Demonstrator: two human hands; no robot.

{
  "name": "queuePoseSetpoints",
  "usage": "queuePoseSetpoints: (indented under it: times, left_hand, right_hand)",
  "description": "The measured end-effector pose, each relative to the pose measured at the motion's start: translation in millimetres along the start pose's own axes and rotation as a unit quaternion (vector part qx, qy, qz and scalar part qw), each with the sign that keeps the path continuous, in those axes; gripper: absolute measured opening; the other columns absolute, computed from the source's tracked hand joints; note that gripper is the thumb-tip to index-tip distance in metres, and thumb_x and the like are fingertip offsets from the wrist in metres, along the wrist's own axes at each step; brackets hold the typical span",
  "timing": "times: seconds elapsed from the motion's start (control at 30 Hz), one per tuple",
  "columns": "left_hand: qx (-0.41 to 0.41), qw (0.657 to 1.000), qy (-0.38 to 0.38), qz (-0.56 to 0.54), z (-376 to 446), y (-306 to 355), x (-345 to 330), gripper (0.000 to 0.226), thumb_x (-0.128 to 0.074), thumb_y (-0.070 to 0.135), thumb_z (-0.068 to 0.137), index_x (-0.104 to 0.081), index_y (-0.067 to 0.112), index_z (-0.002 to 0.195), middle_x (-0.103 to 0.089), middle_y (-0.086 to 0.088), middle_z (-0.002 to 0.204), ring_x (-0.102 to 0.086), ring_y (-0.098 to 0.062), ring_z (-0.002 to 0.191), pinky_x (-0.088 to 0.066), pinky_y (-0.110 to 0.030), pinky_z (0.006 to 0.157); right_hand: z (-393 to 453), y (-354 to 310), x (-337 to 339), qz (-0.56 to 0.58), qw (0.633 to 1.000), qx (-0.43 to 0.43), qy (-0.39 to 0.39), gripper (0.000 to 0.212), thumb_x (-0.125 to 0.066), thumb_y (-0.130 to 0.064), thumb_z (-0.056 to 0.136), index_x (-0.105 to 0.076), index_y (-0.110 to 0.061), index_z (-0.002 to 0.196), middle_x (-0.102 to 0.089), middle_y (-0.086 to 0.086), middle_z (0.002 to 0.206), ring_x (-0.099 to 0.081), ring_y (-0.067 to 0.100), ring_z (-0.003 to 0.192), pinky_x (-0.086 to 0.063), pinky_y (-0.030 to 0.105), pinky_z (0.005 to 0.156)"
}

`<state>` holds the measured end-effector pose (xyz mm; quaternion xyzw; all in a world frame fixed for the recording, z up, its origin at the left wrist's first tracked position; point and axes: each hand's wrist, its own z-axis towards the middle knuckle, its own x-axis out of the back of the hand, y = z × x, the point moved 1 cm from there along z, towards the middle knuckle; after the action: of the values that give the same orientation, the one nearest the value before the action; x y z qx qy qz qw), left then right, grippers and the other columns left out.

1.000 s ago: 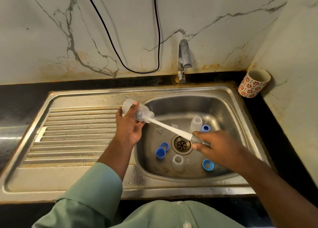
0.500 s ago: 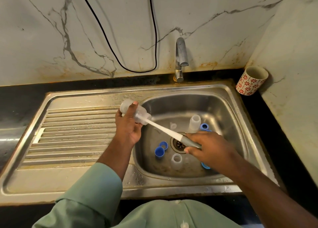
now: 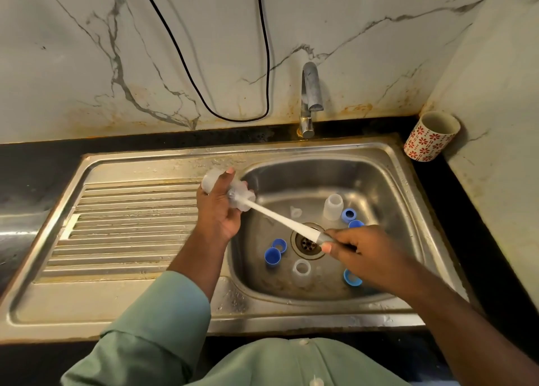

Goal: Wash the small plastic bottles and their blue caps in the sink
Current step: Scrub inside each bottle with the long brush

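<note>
The person wears a pale green shirt [image 3: 262, 362] of plain, smooth cloth. Small whitish buttons [image 3: 303, 341] run down its front, one near the top of the visible chest and another at the bottom edge of the view. The left sleeve [image 3: 157, 321] is long, ending in a folded cuff partway along the forearm. The right arm [image 3: 437, 307] is bare as far as it shows. Both the left hand [image 3: 217, 210] and the right hand [image 3: 358, 248] are bare.
</note>
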<state>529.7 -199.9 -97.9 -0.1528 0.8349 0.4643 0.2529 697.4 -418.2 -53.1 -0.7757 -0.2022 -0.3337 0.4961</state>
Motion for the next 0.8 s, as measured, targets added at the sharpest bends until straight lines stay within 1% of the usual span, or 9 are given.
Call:
queuePoseSetpoints:
  times: [0.13,0.23,0.3,0.37,0.47,0.57,0.63,0.7,0.8]
  left_hand:
    - [0.008,0.999,-0.001,0.034,1,-1,-1,0.092,-0.089,0.020,0.064,-0.042,0.019,0.143,-0.049,-0.016,0.128,-0.058,-0.036,0.109,-0.057,-0.049,0.069]
    - [0.040,0.998,-0.044,0.004,3,0,3,0.080,-0.083,0.029,0.070,-0.044,0.017,0.139,-0.051,-0.013,0.127,-0.059,-0.033,0.112,-0.059,-0.049,0.074]
    - [0.050,0.997,-0.055,0.001,4,2,5,0.070,-0.083,0.026,0.070,-0.048,0.017,0.130,-0.053,-0.013,0.120,-0.063,-0.034,0.105,-0.059,-0.051,0.076]
    - [0.063,0.996,-0.064,0.012,6,0,9,0.064,-0.086,0.020,0.064,-0.049,0.017,0.117,-0.051,-0.009,0.107,-0.064,-0.031,0.090,-0.059,-0.047,0.069]
    - [0.069,0.996,-0.055,0.007,9,-5,11,0.062,-0.085,0.016,0.062,-0.049,0.016,0.112,-0.053,-0.014,0.102,-0.063,-0.026,0.084,-0.057,-0.046,0.065]
    - [0.043,0.994,-0.098,0.002,11,-6,11,0.043,-0.080,0.012,0.065,-0.040,0.014,0.081,-0.039,-0.010,0.074,-0.047,-0.020,0.055,-0.047,-0.034,0.052]
    - [0.022,0.995,-0.098,-0.015,13,-4,11,0.039,-0.077,0.010,0.068,-0.042,0.010,0.087,-0.040,-0.008,0.071,-0.047,-0.018,0.055,-0.049,-0.034,0.055]
    - [0.003,0.996,-0.084,-0.004,15,-3,8,0.062,-0.083,0.009,0.063,-0.042,0.015,0.109,-0.047,-0.011,0.083,-0.054,-0.024,0.064,-0.052,-0.040,0.060]
    - [0.009,0.997,-0.077,-0.009,14,-1,5,0.059,-0.084,0.007,0.057,-0.040,0.017,0.096,-0.049,-0.008,0.071,-0.053,-0.022,0.053,-0.050,-0.037,0.054]
  right_hand:
    - [1,2,-1,0.004,1.000,-0.024,-0.007,0.026,-0.055,-0.042,0.095,-0.071,-0.022,0.092,-0.052,-0.007,0.056,-0.045,0.003,0.047,-0.037,0.016,0.048]
    - [0,2,1,0.074,0.997,-0.028,-0.015,0.024,-0.059,-0.040,0.093,-0.074,-0.021,0.092,-0.053,-0.004,0.056,-0.045,0.005,0.048,-0.040,0.024,0.051]
    - [-1,5,5,0.057,0.998,-0.031,-0.004,0.023,-0.059,-0.041,0.093,-0.074,-0.024,0.091,-0.056,-0.003,0.056,-0.047,0.003,0.049,-0.042,0.024,0.053]
    - [0,5,8,0.058,0.997,-0.033,-0.039,0.025,-0.060,-0.042,0.092,-0.075,-0.021,0.090,-0.063,0.004,0.062,-0.049,0.006,0.051,-0.042,0.026,0.054]
    - [-1,2,8,0.064,0.997,-0.033,-0.028,0.024,-0.060,-0.041,0.093,-0.073,-0.023,0.083,-0.055,-0.002,0.055,-0.048,0.008,0.050,-0.040,0.023,0.052]
    - [-4,1,6,0.095,0.991,-0.050,-0.077,0.026,-0.058,-0.038,0.094,-0.072,-0.017,0.090,-0.054,-0.004,0.054,-0.047,0.010,0.047,-0.040,0.024,0.049]
    - [-7,1,4,0.176,0.977,-0.073,-0.095,0.031,-0.058,-0.039,0.094,-0.072,-0.011,0.093,-0.056,-0.001,0.058,-0.046,0.010,0.047,-0.041,0.028,0.051]
    - [-10,1,-1,0.135,0.987,-0.071,-0.045,0.033,-0.056,-0.042,0.094,-0.072,-0.012,0.092,-0.054,-0.003,0.058,-0.045,0.007,0.049,-0.041,0.028,0.053]
    - [-13,-7,-1,0.053,0.997,-0.035,-0.051,0.031,-0.056,-0.042,0.094,-0.072,-0.015,0.092,-0.050,-0.004,0.057,-0.045,0.005,0.050,-0.041,0.026,0.054]
